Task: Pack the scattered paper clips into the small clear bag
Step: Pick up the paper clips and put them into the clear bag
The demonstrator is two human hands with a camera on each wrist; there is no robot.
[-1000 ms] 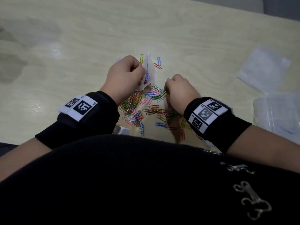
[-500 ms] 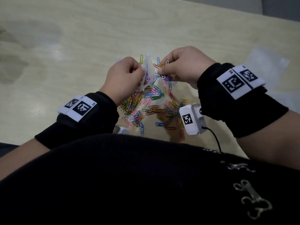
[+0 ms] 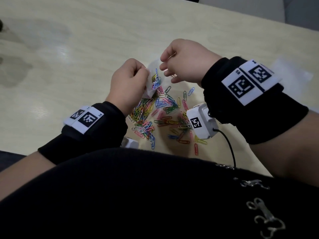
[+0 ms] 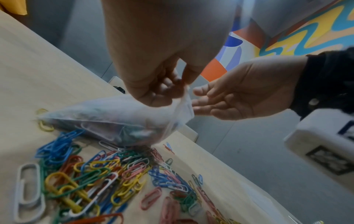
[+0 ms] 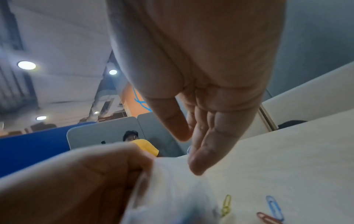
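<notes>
From the head view, the left hand (image 3: 128,81) pinches one edge of the small clear bag (image 3: 155,78), held up just above the tabletop (image 3: 72,49) with coloured clips showing through it, while the right hand (image 3: 186,62) hovers right beside the bag's mouth, fingers loosely spread and holding nothing. The scattered paper clips (image 3: 160,116) lie in a loose heap on the tabletop below and between both wrists. Over to the left wrist view: thumb and fingers grip the top edge of the bag (image 4: 118,119), which sags full of clips with its lower end resting on the pile (image 4: 99,178), and the right hand (image 4: 239,94) sits close by, palm showing, fingers relaxed. Now the right wrist view: the right hand (image 5: 203,106) hangs wide and empty, fingertips close to the blurred bag (image 5: 172,189) held by the left hand (image 5: 72,181); a few clips lie beyond.
</notes>
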